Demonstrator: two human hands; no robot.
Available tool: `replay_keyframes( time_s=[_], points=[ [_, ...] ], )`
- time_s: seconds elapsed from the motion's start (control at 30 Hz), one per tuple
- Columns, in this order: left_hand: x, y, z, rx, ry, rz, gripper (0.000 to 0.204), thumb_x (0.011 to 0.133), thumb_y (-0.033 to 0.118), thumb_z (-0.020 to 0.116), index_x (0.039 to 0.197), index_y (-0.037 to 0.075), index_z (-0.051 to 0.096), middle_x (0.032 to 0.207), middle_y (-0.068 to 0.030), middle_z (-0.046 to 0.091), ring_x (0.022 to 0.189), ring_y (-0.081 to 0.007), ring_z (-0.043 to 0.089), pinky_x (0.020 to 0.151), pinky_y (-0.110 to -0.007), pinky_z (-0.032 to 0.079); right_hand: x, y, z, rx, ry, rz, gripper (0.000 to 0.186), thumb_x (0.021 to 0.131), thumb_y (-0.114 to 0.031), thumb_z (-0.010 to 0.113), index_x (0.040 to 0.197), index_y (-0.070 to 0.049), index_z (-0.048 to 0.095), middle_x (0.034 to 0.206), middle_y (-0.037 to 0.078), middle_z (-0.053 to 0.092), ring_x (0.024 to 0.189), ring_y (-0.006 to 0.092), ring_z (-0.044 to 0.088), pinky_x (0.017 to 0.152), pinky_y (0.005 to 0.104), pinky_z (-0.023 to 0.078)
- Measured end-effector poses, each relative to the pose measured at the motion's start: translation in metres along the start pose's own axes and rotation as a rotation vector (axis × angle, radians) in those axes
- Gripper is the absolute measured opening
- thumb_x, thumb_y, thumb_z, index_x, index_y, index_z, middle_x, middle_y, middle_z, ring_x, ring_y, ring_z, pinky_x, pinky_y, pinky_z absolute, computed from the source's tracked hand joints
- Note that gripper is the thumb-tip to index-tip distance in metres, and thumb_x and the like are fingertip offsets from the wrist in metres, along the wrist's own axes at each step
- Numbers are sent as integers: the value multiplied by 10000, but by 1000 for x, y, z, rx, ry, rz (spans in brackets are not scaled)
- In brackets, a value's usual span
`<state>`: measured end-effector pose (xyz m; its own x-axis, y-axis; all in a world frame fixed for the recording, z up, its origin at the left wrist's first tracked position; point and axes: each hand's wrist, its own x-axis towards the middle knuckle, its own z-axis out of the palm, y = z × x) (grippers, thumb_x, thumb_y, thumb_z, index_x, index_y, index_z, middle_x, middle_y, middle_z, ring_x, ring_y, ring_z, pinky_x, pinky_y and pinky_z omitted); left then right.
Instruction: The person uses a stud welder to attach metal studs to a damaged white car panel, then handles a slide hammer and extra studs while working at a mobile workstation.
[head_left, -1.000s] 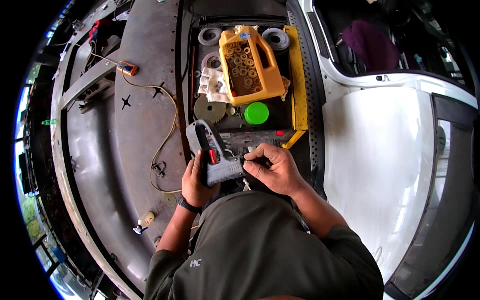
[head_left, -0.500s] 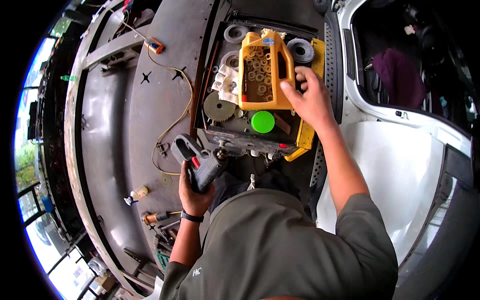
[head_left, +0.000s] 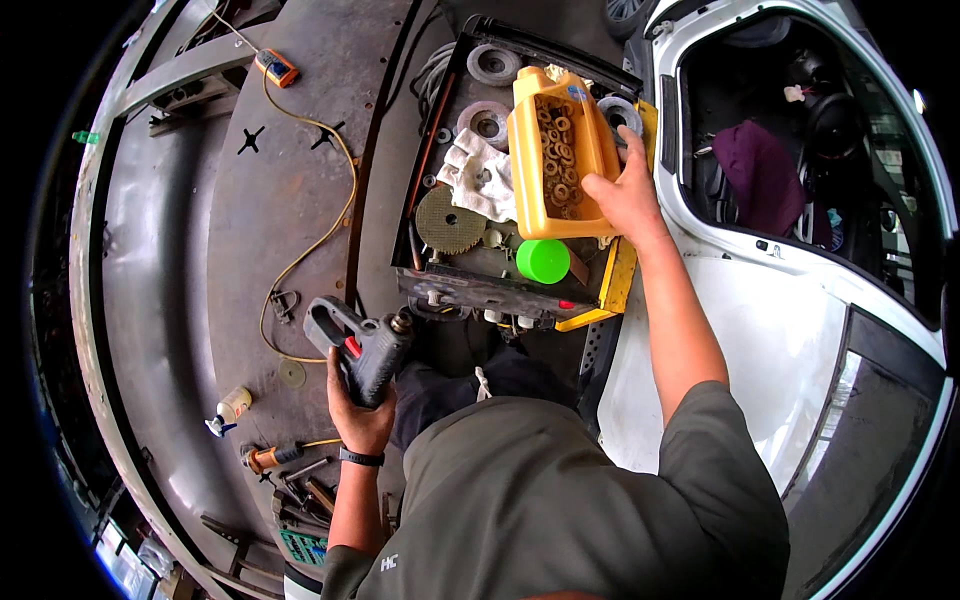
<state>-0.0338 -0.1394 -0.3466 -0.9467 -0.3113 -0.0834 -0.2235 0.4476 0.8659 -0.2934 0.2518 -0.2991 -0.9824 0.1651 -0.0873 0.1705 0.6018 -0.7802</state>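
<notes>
My left hand (head_left: pixel 360 415) is closed round a grey hand-held tool (head_left: pixel 372 362) with a red trigger, held low left of the tray. My right hand (head_left: pixel 625 195) grips the right, handle side of a yellow plastic jug (head_left: pixel 555 222), cut open and holding several small washers (head_left: pixel 560 150). The jug sits over a black tray (head_left: pixel 460 285); whether it is raised off it I cannot tell. White cloth gloves (head_left: pixel 472 175) lie at its left, a toothed disc (head_left: pixel 450 225) below them, and a bright green lid (head_left: pixel 543 261) just below the jug.
A metal bench (head_left: pixel 240 200) on the left carries a cord, an orange device (head_left: pixel 276 68), a spray bottle (head_left: pixel 234 405) and an orange-handled tool (head_left: pixel 265 458). More grinding rings (head_left: pixel 494 65) lie in the tray. A white vehicle door (head_left: pixel 720 350) stands at the right, with a dark interior beyond.
My right hand has left the grey tool, reached up right and closed on the jug, which is slightly shifted. My left hand has carried the tool down and left.
</notes>
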Motion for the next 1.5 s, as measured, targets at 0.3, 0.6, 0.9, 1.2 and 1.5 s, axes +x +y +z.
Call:
replay_keyframes(
  time_s=[0.3, 0.6, 0.9, 1.2, 1.5],
  points=[
    [-13, -16, -11, 8, -35, -24, 873, 724, 33, 744, 1512, -36, 374, 1290, -213, 600, 1185, -309, 622, 1035, -388, 476, -27, -80, 14, 82, 61, -499, 879, 681, -28, 737, 1475, -45, 359, 1338, 219, 552, 1262, 390, 535, 1096, 452, 420],
    [-50, -39, -45, 35, 40, -157, 876, 725, 0, 692, 1527, -34, 343, 1320, -224, 593, 1221, -271, 604, 1049, -353, 458, -70, -144, 123, 0, -169, -591, 833, 667, -34, 732, 1438, -27, 418, 1336, 224, 546, 1254, 402, 526, 1108, 478, 403],
    [-120, -89, -98, -20, 245, -427, 945, 667, 66, 764, 1514, -44, 358, 1311, -266, 579, 1224, -373, 600, 1067, -411, 457, -142, -136, 339, -41, -495, -489, 834, 671, -97, 737, 1431, -89, 395, 1336, 223, 471, 1281, 427, 472, 1136, 482, 401],
    [-136, -117, -138, -224, 425, -569, 1012, 699, 17, 768, 1575, 34, 261, 1242, -156, 584, 1111, -226, 613, 979, -341, 485, -204, -10, 541, -67, -306, -272, 800, 661, -140, 794, 1371, -98, 427, 1331, 204, 447, 1264, 414, 450, 1109, 481, 379],
    [-89, -114, -128, -327, 197, -420, 998, 725, 2, 746, 1587, 39, 246, 1292, -130, 542, 1146, -219, 576, 1004, -328, 450, -215, 40, 518, 36, -615, -175, 844, 810, -270, 761, 1494, 20, 359, 1459, 286, 480, 1377, 417, 462, 1170, 441, 379]
  ],
)
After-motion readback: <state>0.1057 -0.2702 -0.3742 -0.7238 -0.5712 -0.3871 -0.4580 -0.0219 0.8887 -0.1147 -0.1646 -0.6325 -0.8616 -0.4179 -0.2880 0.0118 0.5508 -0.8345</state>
